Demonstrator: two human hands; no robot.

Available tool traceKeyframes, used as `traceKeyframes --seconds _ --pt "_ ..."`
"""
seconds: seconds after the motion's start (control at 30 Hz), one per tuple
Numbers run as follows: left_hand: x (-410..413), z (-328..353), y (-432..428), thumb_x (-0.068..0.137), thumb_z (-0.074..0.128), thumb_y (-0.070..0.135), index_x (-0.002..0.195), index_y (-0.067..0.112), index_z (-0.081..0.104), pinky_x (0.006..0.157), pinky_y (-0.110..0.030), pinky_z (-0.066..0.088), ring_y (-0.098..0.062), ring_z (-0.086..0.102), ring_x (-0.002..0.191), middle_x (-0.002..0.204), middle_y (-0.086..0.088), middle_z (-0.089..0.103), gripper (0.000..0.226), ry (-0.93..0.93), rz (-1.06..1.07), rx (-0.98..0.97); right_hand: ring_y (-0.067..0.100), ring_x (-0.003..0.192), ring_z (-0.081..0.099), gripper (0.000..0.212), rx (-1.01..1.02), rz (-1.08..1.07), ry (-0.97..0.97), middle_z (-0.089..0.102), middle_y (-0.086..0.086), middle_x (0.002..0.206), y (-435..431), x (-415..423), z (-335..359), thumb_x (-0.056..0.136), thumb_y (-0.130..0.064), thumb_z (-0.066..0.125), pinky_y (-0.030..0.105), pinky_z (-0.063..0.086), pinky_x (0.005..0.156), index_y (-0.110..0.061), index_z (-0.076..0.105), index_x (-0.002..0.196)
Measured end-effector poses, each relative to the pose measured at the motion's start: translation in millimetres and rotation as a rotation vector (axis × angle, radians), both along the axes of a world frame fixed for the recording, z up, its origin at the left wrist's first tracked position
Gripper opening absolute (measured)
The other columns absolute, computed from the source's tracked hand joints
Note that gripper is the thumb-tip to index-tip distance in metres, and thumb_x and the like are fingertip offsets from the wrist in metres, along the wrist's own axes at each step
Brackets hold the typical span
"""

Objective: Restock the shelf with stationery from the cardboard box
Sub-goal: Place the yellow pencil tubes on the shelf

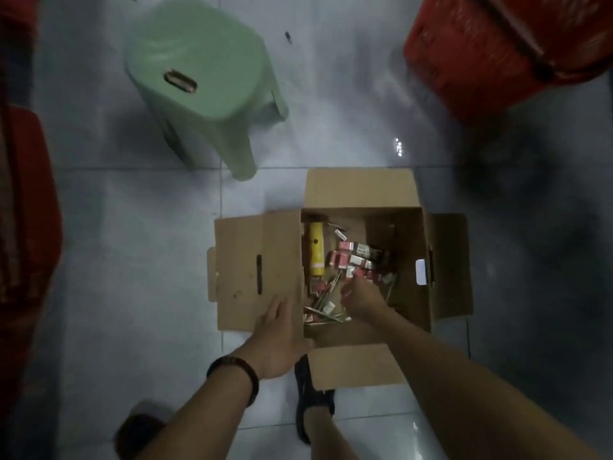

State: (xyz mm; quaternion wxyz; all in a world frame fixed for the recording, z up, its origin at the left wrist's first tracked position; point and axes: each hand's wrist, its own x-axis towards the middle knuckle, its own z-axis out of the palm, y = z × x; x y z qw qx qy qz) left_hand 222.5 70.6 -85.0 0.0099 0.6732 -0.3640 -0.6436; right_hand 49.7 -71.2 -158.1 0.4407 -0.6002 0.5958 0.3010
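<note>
An open cardboard box [258, 260] stands on the tiled floor, its four flaps folded outward. Inside lie a yellow tube [316, 250], several small red and white packets [358, 257] and some thin pen-like sticks [326, 293]. My left hand [282, 336] lies flat on the box's left flap near its front corner, fingers spread, holding nothing. My right hand [363, 297] reaches down into the box among the packets, fingers curled; blur hides whether they close on anything. No shelf is in view.
A light green plastic stool [202, 78] stands on the floor beyond the box to the left. A red basket [497, 51] sits at the top right, and red items [26, 207] line the left edge. My sandalled foot [313, 403] is right under the box's near flap.
</note>
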Motion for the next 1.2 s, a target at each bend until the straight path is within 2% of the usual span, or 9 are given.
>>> traceKeyframes --seconds 0.1,0.23,0.43,0.57,0.7,0.83,1.0,1.07,1.2 --pt "-28.3 -85.0 11.5 0.096 0.068 0.05 0.165 0.029 -0.016 0.132 -0.044 0.009 -0.024 0.001 0.161 0.175 0.003 -0.017 0.111 -0.034 0.127 0.021 0.036 0.116 0.069 0.033 -0.027 0.007 0.008 0.073 0.016 0.123 -7.0 20.0 -86.7 0.097 -0.024 0.071 0.037 0.057 0.092 -0.007 0.071 0.124" --pt "-58.0 -133.5 26.5 0.104 0.063 0.039 0.155 0.027 -0.039 0.128 -0.035 0.002 -0.02 -0.02 0.16 0.167 0.01 -0.041 0.115 -0.022 0.171 -0.013 0.038 0.118 0.067 0.042 -0.11 -0.22 0.032 0.07 0.018 0.126 -0.5 39.2 -163.9 0.094 -0.02 0.07 0.035 0.051 0.085 -0.006 0.06 0.132" --pt "-69.4 -144.5 36.6 0.105 0.06 0.044 0.158 0.033 -0.036 0.127 -0.035 0.009 -0.006 -0.027 0.147 0.161 0.02 -0.047 0.111 -0.021 0.237 -0.099 0.038 0.12 0.066 0.026 -0.218 -0.237 0.092 0.068 0.021 0.127 17.6 50.5 -213.0 0.101 -0.006 0.057 0.036 0.049 0.09 -0.002 0.062 0.127" --pt "-61.2 -147.8 43.6 0.107 0.059 0.036 0.164 0.034 -0.021 0.12 -0.027 0.009 -0.015 -0.015 0.16 0.168 0.02 -0.035 0.098 -0.011 0.239 -0.088 0.038 0.108 0.067 0.036 -0.309 -0.372 -0.086 0.07 0.017 0.115 28.5 40.4 -194.3 0.097 -0.027 0.068 0.036 0.051 0.084 -0.008 0.064 0.127" --pt "-46.4 -123.0 47.2 0.107 0.057 0.038 0.168 0.034 0.013 0.125 -0.032 0.013 -0.021 0.002 0.163 0.177 0.003 -0.01 0.075 -0.046 0.36 -0.062 0.034 0.092 0.07 0.031 -0.415 -0.516 -0.156 0.07 0.006 0.086 29.4 19.2 -119.4 0.093 -0.039 0.075 0.03 0.036 0.068 -0.01 0.075 0.106" --pt "-30.4 -52.4 45.3 0.106 0.056 0.022 0.146 0.022 0.046 0.108 -0.027 0.035 -0.023 0.042 0.141 0.145 0.003 0.038 0.04 -0.079 0.469 -0.081 0.016 0.079 0.072 0.03 -0.489 -0.535 -0.217 0.074 -0.007 0.079 34.3 0.3 -7.7 0.08 -0.044 0.082 0.035 0.058 0.074 -0.021 0.078 0.101" --pt "7.4 91.1 28.2 0.1 0.069 0.018 0.155 0.026 0.041 0.113 -0.023 0.033 -0.006 0.04 0.135 0.149 0.009 0.037 0.063 -0.132 0.483 -0.318 0.009 0.073 0.074 0.032 -0.525 -0.499 -0.45 0.077 -0.007 0.084 36.9 15.8 164.9 0.074 -0.026 0.09 0.044 0.066 0.07 -0.034 0.077 0.103" --pt "31.2 158.7 25.8 0.095 0.073 0.018 0.156 0.037 0.037 0.121 -0.035 0.038 -0.011 0.037 0.147 0.158 0.011 0.034 0.073 -0.164 0.484 -0.46 0.016 0.076 0.076 0.033 -0.544 -0.446 -0.574 0.077 -0.004 0.086 37.5 37.0 241.5 0.075 -0.019 0.09 0.049 0.066 0.07 -0.034 0.075 0.101" --pt "85.1 307.5 39.9 0.094 0.078 0.029 0.158 0.05 0.025 0.12 -0.033 0.033 -0.007 0.013 0.157 0.171 0.023 0.007 0.086 -0.302 0.499 -0.655 0.027 0.083 0.076 0.02 -0.497 -0.308 -0.798 0.077 0.001 0.087 46.0 108.6 393.3 0.081 -0.018 0.088 0.051 0.064 0.075 -0.023 0.075 0.096"
